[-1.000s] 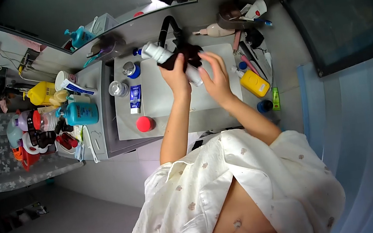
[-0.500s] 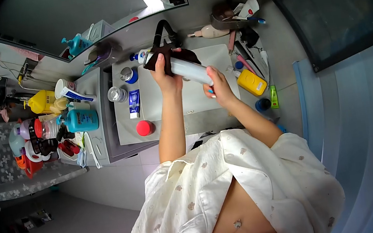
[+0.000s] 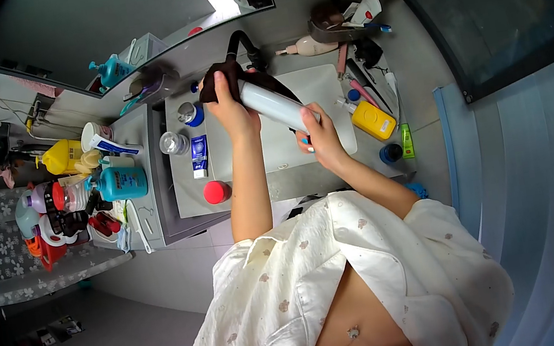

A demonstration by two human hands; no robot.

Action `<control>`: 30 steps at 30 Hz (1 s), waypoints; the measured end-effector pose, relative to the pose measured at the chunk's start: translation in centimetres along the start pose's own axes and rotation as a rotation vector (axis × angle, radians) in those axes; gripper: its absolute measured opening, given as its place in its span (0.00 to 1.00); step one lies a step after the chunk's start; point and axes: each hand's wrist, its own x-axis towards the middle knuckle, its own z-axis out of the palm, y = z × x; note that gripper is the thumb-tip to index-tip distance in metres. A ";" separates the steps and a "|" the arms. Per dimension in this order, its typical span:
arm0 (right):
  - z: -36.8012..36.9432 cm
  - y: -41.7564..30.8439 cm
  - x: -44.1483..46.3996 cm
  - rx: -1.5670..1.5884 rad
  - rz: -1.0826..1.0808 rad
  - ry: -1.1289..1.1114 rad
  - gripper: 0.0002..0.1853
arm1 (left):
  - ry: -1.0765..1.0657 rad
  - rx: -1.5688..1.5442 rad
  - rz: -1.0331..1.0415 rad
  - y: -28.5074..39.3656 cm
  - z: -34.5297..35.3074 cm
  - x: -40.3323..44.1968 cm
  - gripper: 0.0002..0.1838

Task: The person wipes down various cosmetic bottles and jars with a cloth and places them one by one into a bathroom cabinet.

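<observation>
Over the white sink (image 3: 329, 140), my left hand (image 3: 234, 111) grips a dark brown cloth (image 3: 224, 84) wrapped round the upper end of a pale white bottle (image 3: 270, 102). The bottle is tilted, its lower end down to the right. My right hand (image 3: 320, 136) has its fingers closed round that lower end. Some of the dark cloth hangs behind the bottle. A black faucet (image 3: 243, 42) stands just beyond my left hand. What the cloth covers at the upper end is hidden.
Left of the sink are two jars, a blue tube (image 3: 200, 157) and a red lid (image 3: 216, 192). To the right lie a yellow bottle (image 3: 374, 120), a green tube (image 3: 407, 141) and a dark jar (image 3: 391, 152). A mirror (image 3: 126, 24) hangs behind.
My right hand has gone from open beside the bottle to gripping its lower end. The cloth now covers the bottle's upper end, and both hands have shifted slightly left.
</observation>
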 end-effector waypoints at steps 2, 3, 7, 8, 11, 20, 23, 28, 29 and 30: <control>-0.5 0.4 0.5 -0.077 -0.046 0.023 0.15 | 0.005 -0.019 -0.028 0.2 0.1 -0.1 0.15; -0.5 0.6 0.9 -0.343 -0.343 0.060 0.16 | 0.028 -0.078 -0.061 0.2 0.1 -0.2 0.16; -0.5 0.6 0.9 -0.721 -0.644 0.112 0.21 | 0.064 -0.066 -0.098 -0.6 0.1 -0.3 0.15; -0.4 0.5 1.0 -0.776 -0.666 0.128 0.21 | 0.063 0.006 -0.088 -0.8 0.2 -0.2 0.14; 0.1 0.5 0.8 -0.738 -0.619 0.134 0.19 | 0.042 0.001 -0.142 -0.8 0.1 -0.9 0.15; -1.1 0.6 2.8 -0.162 0.044 -0.066 0.24 | -0.210 0.435 -0.273 -3.1 0.7 -4.9 0.22; -4.2 -1.3 3.4 -0.437 0.274 -0.169 0.25 | -0.216 0.555 -0.125 -4.3 0.1 -4.9 0.26; -4.9 -4.5 5.5 -0.489 -0.460 0.179 0.10 | -0.245 0.966 0.032 -4.2 0.6 -5.7 0.23; -3.2 -4.6 5.2 -0.529 -0.503 0.102 0.12 | -0.314 1.066 0.080 -4.4 0.8 -6.0 0.24; -2.0 -4.8 5.1 -0.568 -0.546 0.024 0.14 | -0.385 1.166 0.130 -4.5 1.0 -6.3 0.24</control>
